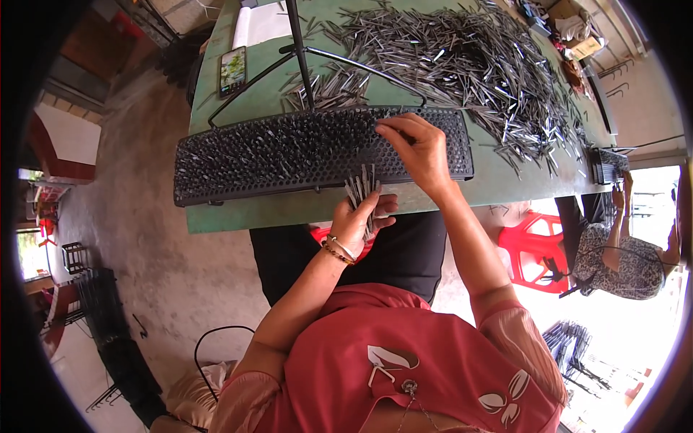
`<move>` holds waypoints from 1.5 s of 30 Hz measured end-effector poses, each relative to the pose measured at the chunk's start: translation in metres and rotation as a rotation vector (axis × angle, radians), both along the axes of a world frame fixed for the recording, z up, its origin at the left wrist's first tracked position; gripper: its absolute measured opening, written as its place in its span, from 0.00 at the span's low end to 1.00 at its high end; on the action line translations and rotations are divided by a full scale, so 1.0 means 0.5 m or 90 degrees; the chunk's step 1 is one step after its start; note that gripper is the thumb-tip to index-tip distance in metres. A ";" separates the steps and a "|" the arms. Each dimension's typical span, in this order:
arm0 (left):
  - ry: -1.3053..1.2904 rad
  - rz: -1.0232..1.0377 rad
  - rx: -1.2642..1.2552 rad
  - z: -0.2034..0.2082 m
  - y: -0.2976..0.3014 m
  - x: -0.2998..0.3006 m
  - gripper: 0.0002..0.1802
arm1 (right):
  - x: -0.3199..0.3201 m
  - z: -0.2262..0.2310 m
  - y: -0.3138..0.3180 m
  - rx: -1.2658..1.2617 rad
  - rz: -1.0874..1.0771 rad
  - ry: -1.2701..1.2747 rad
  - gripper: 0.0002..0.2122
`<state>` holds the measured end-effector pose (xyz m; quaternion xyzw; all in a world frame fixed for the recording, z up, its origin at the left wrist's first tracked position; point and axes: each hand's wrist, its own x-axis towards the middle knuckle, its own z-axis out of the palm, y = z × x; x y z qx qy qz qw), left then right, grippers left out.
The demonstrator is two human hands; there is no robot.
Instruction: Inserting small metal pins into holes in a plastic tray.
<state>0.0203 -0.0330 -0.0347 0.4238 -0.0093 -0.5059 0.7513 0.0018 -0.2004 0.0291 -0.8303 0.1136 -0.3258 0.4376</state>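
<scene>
A long black perforated tray (455,148) lies along the near edge of the green table (238,219). Thin dark strips (245,155) stand close together in its holes over the left and middle parts, while bare holes show toward the right. My left hand (351,225), just below the tray's front edge, is closed around a bundle of thin grey strips (359,189) whose tips point up. Over the right part of the tray, my right hand (427,153) has thumb and fingers pinched together near the holes. What it pinches is too small to make out.
A large heap of loose dark strips (462,61) covers the table's far right. A black metal frame (303,72) rises behind the tray. Farther left are a phone (232,71) and paper (266,25). Red stools (534,249) and another person (621,260) are to the right.
</scene>
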 end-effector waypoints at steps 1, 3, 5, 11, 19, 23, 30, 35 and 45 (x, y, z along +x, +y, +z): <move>0.009 0.000 0.008 0.001 -0.002 0.000 0.11 | 0.007 -0.008 0.000 0.000 -0.001 -0.001 0.06; 0.012 -0.003 0.009 0.004 -0.003 0.002 0.11 | 0.024 -0.038 -0.007 -0.079 0.001 -0.015 0.06; 0.016 -0.001 0.012 0.007 0.001 0.005 0.11 | 0.031 -0.054 -0.007 -0.075 0.010 -0.011 0.06; 0.009 0.001 0.030 0.012 0.006 0.006 0.11 | 0.033 -0.053 -0.002 -0.244 -0.011 -0.030 0.07; -0.004 0.021 0.019 0.012 0.004 0.009 0.11 | 0.023 -0.057 0.014 -0.225 -0.010 -0.034 0.09; -0.011 0.037 0.017 0.013 0.005 0.010 0.11 | 0.006 -0.042 0.011 -0.095 -0.024 -0.008 0.09; -0.019 0.043 0.025 0.015 0.003 0.010 0.11 | 0.021 -0.056 -0.003 -0.240 0.025 -0.021 0.07; -0.014 0.042 0.033 0.013 0.007 0.010 0.11 | 0.021 -0.054 -0.008 -0.329 -0.013 0.006 0.05; -0.037 0.094 -0.054 0.018 0.003 0.012 0.13 | -0.035 -0.040 0.020 0.116 0.244 0.199 0.08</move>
